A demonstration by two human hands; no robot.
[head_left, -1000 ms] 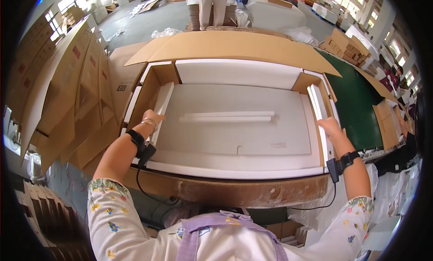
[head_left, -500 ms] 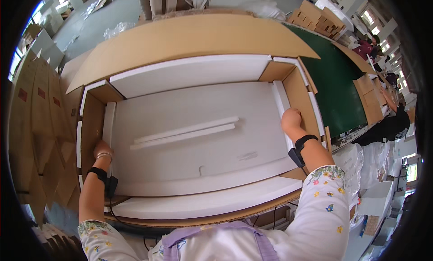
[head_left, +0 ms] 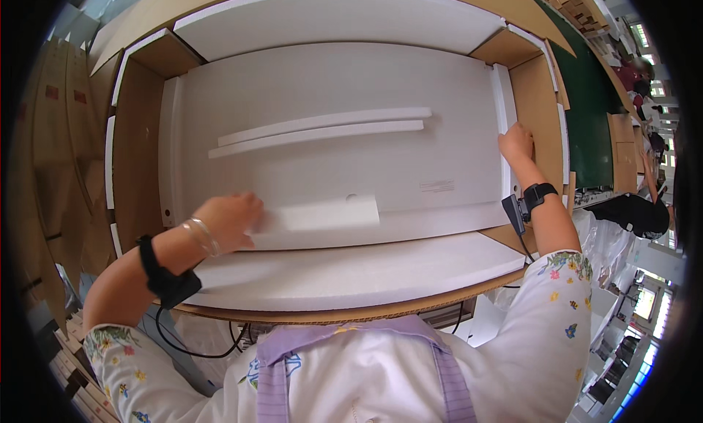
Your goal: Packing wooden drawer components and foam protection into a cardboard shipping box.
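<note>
A large white panel (head_left: 329,86) lies inside an open cardboard box (head_left: 137,141), with raised white strips along its two short ends. My left hand (head_left: 231,219) is over the panel's near left part, its fingers smeared by motion. Just beyond the fingertips lies a flat white rectangular piece (head_left: 329,212); I cannot tell whether the hand grips it. My right hand (head_left: 517,143) is closed at the right end strip (head_left: 504,94), with fingertips hidden at the gap beside the cardboard. Two thin white bars (head_left: 322,132) run side by side across the panel's middle.
White foam slabs line the box, including a far slab (head_left: 337,17) and a near slab (head_left: 359,273). To the right is a green surface (head_left: 592,112), with a person in black (head_left: 633,214) beyond it. Tall cardboard stacks (head_left: 55,152) stand at left.
My left hand has left the left end strip and moved right over the panel's near side, where the flat white piece now shows. My right hand stays closed by the right strip. The view has shifted.
</note>
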